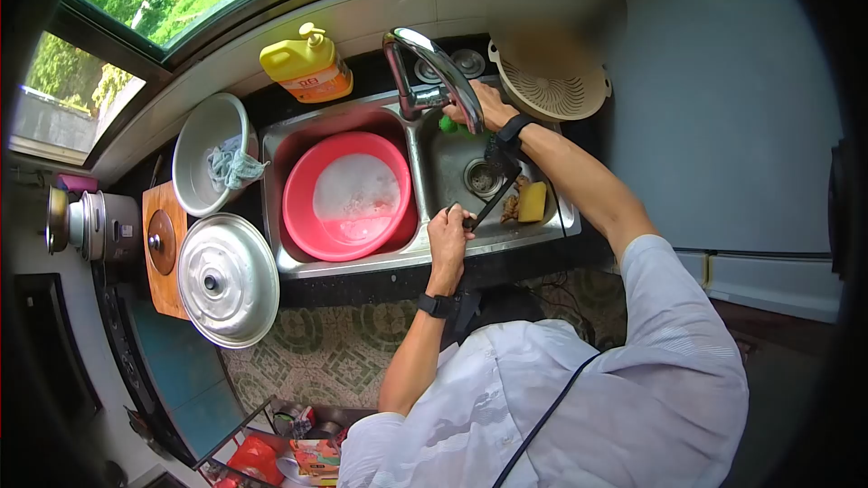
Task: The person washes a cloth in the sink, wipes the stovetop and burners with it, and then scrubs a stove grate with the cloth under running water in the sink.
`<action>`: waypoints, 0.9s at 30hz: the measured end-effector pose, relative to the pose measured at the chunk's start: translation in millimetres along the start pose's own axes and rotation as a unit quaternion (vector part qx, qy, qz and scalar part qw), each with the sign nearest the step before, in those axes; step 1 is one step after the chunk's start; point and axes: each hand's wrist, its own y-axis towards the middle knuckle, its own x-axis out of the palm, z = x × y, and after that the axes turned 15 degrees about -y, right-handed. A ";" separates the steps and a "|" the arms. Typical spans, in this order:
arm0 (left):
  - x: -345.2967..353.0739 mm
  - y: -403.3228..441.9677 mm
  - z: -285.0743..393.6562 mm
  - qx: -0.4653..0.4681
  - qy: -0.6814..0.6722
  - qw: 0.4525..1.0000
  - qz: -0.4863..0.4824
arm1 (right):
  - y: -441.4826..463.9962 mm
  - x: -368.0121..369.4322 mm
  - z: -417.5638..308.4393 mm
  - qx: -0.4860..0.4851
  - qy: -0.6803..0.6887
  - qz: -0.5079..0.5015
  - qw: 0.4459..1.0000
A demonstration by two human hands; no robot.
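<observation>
My left hand is closed round the end of a long black handle over the right sink basin. The handle runs up to a dark part below my right forearm, whose shape I cannot make out. My right hand is partly hidden behind the chrome tap. Its fingers are curled over a bright green scrubber. A yellow sponge and brown knobbly pieces like ginger lie in the right basin, near the drain.
A red basin with foamy water sits in the left sink. Left of it are a pale basin with a blue cloth, a metal lid and a wooden board. Behind stand a yellow bottle and a colander.
</observation>
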 end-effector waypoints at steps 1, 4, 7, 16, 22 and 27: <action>5.8 1.5 -2.1 0.012 0.011 1.000 0.005 | -1.6 1.1 5.4 0.031 0.006 0.000 0.999; 17.8 17.2 -9.0 0.014 0.017 0.999 0.029 | -13.3 12.7 8.7 0.009 0.014 0.089 0.996; 19.5 34.3 -19.4 0.005 0.005 0.999 0.048 | -43.2 3.5 8.4 0.012 0.136 0.136 0.981; 40.9 44.4 -15.5 -0.142 -0.239 0.959 -0.060 | -126.1 33.6 -27.5 -0.047 0.071 0.054 0.995; 52.2 53.9 -9.7 -0.094 -0.227 0.963 -0.109 | -98.6 50.0 -20.6 0.099 -0.008 0.069 0.993; 50.6 61.3 -19.8 -0.033 -0.083 0.986 -0.142 | -92.3 44.0 -11.9 0.089 0.004 0.023 0.996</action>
